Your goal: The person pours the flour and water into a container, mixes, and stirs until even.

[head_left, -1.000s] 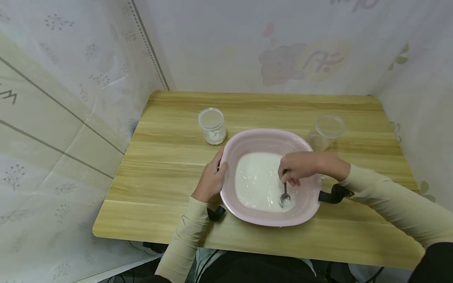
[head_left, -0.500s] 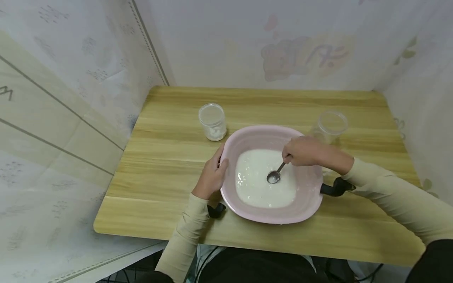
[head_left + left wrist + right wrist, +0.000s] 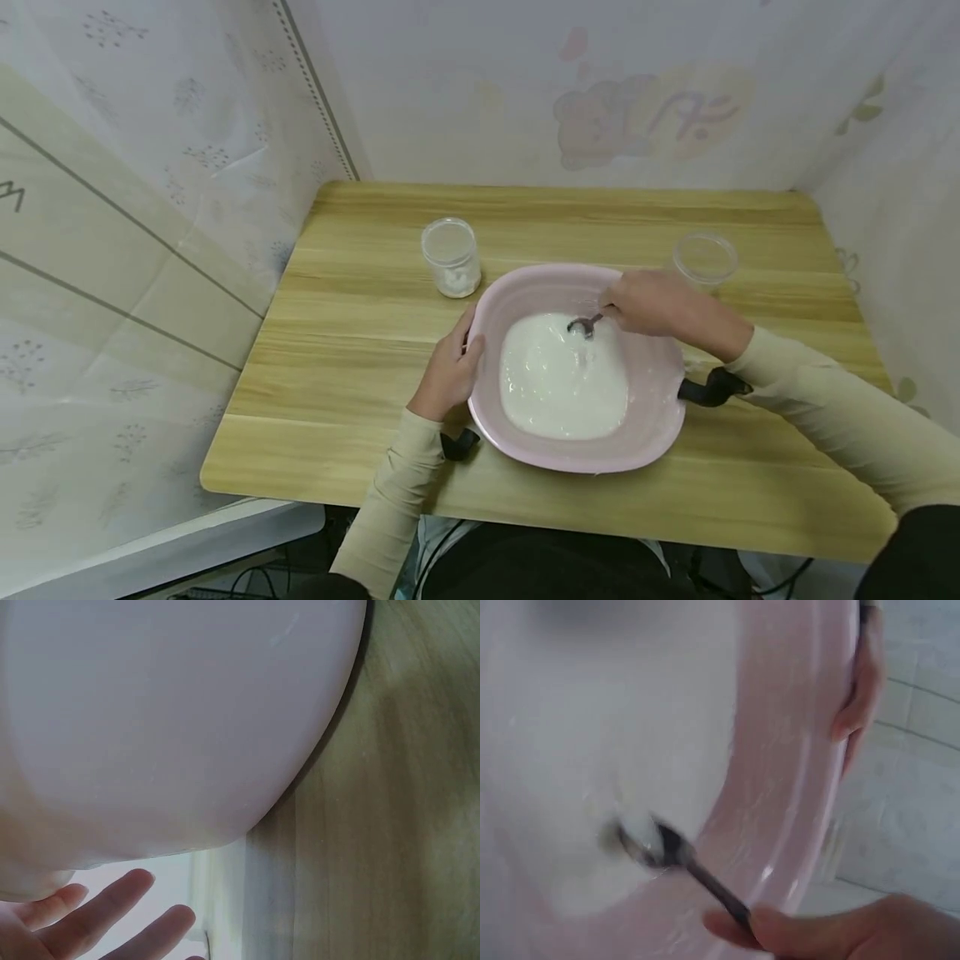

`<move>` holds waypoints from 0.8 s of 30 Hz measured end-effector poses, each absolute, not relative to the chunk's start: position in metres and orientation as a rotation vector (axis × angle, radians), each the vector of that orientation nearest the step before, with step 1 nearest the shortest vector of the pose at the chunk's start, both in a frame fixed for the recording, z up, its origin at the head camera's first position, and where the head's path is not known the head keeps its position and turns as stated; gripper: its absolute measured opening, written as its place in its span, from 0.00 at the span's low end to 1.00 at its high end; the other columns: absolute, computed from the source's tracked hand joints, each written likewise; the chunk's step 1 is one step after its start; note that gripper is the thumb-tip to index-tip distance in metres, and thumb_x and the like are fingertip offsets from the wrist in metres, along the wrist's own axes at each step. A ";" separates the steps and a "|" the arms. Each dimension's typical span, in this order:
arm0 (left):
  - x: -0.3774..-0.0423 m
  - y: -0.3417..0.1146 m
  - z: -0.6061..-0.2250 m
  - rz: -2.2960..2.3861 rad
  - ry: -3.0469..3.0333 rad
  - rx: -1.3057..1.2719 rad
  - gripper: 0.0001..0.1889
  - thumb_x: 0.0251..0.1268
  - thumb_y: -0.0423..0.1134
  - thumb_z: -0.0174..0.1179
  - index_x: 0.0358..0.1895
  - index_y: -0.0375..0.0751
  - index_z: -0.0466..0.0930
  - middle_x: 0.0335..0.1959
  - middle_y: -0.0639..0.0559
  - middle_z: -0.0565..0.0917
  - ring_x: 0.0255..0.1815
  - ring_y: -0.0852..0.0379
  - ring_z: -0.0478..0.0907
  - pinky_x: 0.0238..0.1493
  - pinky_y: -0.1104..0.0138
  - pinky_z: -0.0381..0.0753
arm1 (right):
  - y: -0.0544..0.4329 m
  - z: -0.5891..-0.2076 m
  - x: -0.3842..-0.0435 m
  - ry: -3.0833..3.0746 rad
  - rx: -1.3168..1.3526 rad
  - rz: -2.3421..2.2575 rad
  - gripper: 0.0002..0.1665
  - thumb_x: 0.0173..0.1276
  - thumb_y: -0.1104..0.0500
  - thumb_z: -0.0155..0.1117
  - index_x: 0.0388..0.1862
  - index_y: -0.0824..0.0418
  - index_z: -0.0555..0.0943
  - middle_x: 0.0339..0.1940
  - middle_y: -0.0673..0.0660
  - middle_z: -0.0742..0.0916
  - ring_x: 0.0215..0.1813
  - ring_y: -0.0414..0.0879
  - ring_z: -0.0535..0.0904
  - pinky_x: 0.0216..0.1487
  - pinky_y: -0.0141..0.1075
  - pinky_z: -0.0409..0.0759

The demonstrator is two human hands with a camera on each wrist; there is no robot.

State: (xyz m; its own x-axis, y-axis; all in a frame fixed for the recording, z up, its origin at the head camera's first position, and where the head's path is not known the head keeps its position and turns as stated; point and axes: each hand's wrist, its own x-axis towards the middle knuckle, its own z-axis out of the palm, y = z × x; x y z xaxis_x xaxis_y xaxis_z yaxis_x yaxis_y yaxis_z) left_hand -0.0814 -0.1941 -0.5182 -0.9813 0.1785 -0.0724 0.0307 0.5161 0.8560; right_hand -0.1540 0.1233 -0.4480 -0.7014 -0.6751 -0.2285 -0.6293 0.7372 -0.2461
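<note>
A pink oval basin (image 3: 566,457) stands on the table with white liquid (image 3: 562,383) in it. My left hand (image 3: 448,375) holds the basin's left rim, thumb at the rim and fingers on the outside; in the left wrist view those fingers (image 3: 90,915) spread below the rim. With my right hand (image 3: 648,304) I pinch the handle of a small metal spoon (image 3: 583,326) near the basin's far right side. The spoon's bowl is at the liquid's far edge, blurred in the right wrist view, where the spoon (image 3: 705,881) tilts down from my fingers.
A clear jar (image 3: 452,260) with white pieces at its bottom stands behind the basin on the left. Another clear jar (image 3: 705,258) stands at the back right, partly hidden by my right hand. The wooden table (image 3: 315,400) meets patterned sheets (image 3: 465,100) at the back.
The spoon has gone from the basin's near right part through the middle, bowl raised and showing, to the liquid's far edge. My left hand keeps its place on the rim.
</note>
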 end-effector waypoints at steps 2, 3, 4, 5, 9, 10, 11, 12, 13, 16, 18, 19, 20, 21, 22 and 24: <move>-0.081 -0.194 -0.519 1.461 2.601 0.183 0.31 0.83 0.45 0.43 0.85 0.50 0.55 0.76 0.37 0.72 0.62 0.38 0.83 0.60 0.48 0.85 | 0.120 -0.447 -0.146 2.541 -1.065 -0.240 0.24 0.78 0.64 0.56 0.18 0.51 0.72 0.17 0.46 0.68 0.23 0.39 0.58 0.29 0.33 0.61; -0.081 -0.194 -0.519 1.460 2.602 0.182 0.31 0.83 0.45 0.43 0.85 0.50 0.55 0.76 0.37 0.72 0.62 0.38 0.83 0.60 0.48 0.85 | 0.117 -0.447 -0.142 2.487 -1.095 -0.260 0.24 0.77 0.64 0.57 0.18 0.50 0.73 0.17 0.45 0.70 0.23 0.38 0.59 0.30 0.32 0.62; -0.081 -0.194 -0.519 1.459 2.601 0.181 0.31 0.83 0.45 0.43 0.85 0.50 0.55 0.77 0.37 0.72 0.63 0.38 0.83 0.61 0.48 0.85 | 0.114 -0.447 -0.137 2.437 -1.121 -0.290 0.23 0.77 0.64 0.58 0.18 0.50 0.76 0.17 0.44 0.73 0.23 0.37 0.59 0.30 0.31 0.63; -0.082 -0.194 -0.519 1.461 2.600 0.178 0.31 0.83 0.45 0.44 0.85 0.49 0.55 0.77 0.37 0.71 0.63 0.38 0.83 0.61 0.48 0.85 | 0.111 -0.448 -0.132 2.393 -1.142 -0.315 0.22 0.77 0.63 0.59 0.19 0.50 0.78 0.18 0.43 0.77 0.23 0.36 0.61 0.31 0.30 0.65; -0.082 -0.194 -0.519 1.466 2.599 0.168 0.31 0.83 0.45 0.44 0.85 0.48 0.55 0.78 0.38 0.71 0.63 0.38 0.83 0.62 0.48 0.84 | 0.099 -0.454 -0.116 2.314 -1.191 -0.344 0.17 0.76 0.60 0.62 0.25 0.49 0.87 0.26 0.43 0.88 0.26 0.35 0.68 0.33 0.30 0.71; -0.082 -0.194 -0.519 1.467 2.600 0.170 0.31 0.82 0.45 0.44 0.85 0.48 0.55 0.78 0.38 0.70 0.63 0.38 0.83 0.62 0.48 0.85 | 0.098 -0.454 -0.116 2.326 -1.186 -0.341 0.16 0.76 0.59 0.62 0.28 0.49 0.89 0.28 0.43 0.89 0.27 0.35 0.70 0.34 0.30 0.72; -0.082 -0.194 -0.518 1.469 2.600 0.170 0.31 0.82 0.45 0.44 0.85 0.48 0.55 0.78 0.38 0.70 0.63 0.37 0.83 0.61 0.48 0.85 | 0.097 -0.454 -0.116 2.345 -1.171 -0.335 0.16 0.76 0.59 0.62 0.28 0.49 0.89 0.27 0.44 0.88 0.26 0.36 0.69 0.33 0.31 0.71; -0.082 -0.194 -0.517 1.466 2.602 0.171 0.31 0.82 0.45 0.44 0.85 0.48 0.55 0.78 0.38 0.70 0.63 0.37 0.83 0.61 0.48 0.85 | 0.097 -0.454 -0.119 2.381 -1.159 -0.321 0.17 0.76 0.60 0.62 0.26 0.50 0.88 0.24 0.44 0.87 0.25 0.37 0.68 0.33 0.31 0.70; -0.082 -0.194 -0.517 1.463 2.604 0.172 0.31 0.82 0.45 0.44 0.85 0.48 0.55 0.78 0.39 0.70 0.63 0.37 0.82 0.61 0.48 0.85 | 0.098 -0.454 -0.122 2.433 -1.149 -0.306 0.17 0.76 0.60 0.62 0.25 0.50 0.88 0.22 0.45 0.85 0.24 0.37 0.67 0.32 0.31 0.69; -0.081 -0.194 -0.517 1.465 2.602 0.171 0.31 0.82 0.45 0.44 0.85 0.49 0.56 0.78 0.38 0.71 0.64 0.37 0.82 0.61 0.47 0.85 | 0.103 -0.453 -0.137 2.593 -1.098 -0.283 0.22 0.75 0.65 0.59 0.19 0.53 0.79 0.16 0.46 0.73 0.22 0.39 0.60 0.29 0.32 0.63; -0.081 -0.194 -0.518 1.467 2.600 0.165 0.31 0.82 0.45 0.44 0.85 0.49 0.56 0.77 0.38 0.71 0.64 0.37 0.82 0.61 0.48 0.85 | 0.105 -0.454 -0.147 2.684 -1.082 -0.258 0.24 0.76 0.65 0.56 0.17 0.52 0.74 0.15 0.47 0.67 0.22 0.40 0.57 0.28 0.33 0.60; -0.081 -0.194 -0.519 1.473 2.598 0.163 0.31 0.82 0.45 0.44 0.85 0.49 0.56 0.77 0.38 0.72 0.64 0.37 0.83 0.61 0.48 0.85 | 0.105 -0.456 -0.152 2.717 -1.069 -0.253 0.23 0.77 0.65 0.55 0.18 0.53 0.74 0.15 0.47 0.66 0.22 0.40 0.57 0.27 0.34 0.60; -0.081 -0.194 -0.519 1.477 2.597 0.162 0.31 0.82 0.45 0.44 0.85 0.49 0.56 0.76 0.38 0.73 0.63 0.38 0.83 0.60 0.48 0.85 | 0.104 -0.457 -0.155 2.734 -1.056 -0.252 0.23 0.78 0.65 0.54 0.19 0.53 0.74 0.15 0.48 0.66 0.22 0.41 0.58 0.27 0.35 0.60; -0.081 -0.194 -0.519 1.481 2.594 0.161 0.31 0.82 0.45 0.44 0.85 0.49 0.56 0.76 0.38 0.73 0.63 0.38 0.83 0.60 0.48 0.85 | 0.102 -0.458 -0.158 2.744 -1.051 -0.256 0.22 0.79 0.64 0.54 0.19 0.54 0.74 0.15 0.48 0.65 0.22 0.41 0.58 0.28 0.35 0.60; -0.080 -0.194 -0.519 1.484 2.595 0.162 0.31 0.82 0.45 0.44 0.84 0.49 0.56 0.76 0.38 0.72 0.63 0.38 0.83 0.60 0.48 0.85 | 0.100 -0.459 -0.160 2.747 -1.052 -0.251 0.22 0.79 0.63 0.54 0.21 0.54 0.76 0.15 0.48 0.66 0.22 0.41 0.58 0.28 0.36 0.61; -0.080 -0.194 -0.519 1.488 2.602 0.168 0.31 0.82 0.44 0.44 0.84 0.48 0.56 0.77 0.38 0.72 0.63 0.38 0.83 0.61 0.48 0.85 | 0.095 -0.460 -0.162 2.740 -1.089 -0.243 0.20 0.79 0.62 0.56 0.22 0.54 0.78 0.15 0.48 0.68 0.22 0.42 0.61 0.28 0.36 0.63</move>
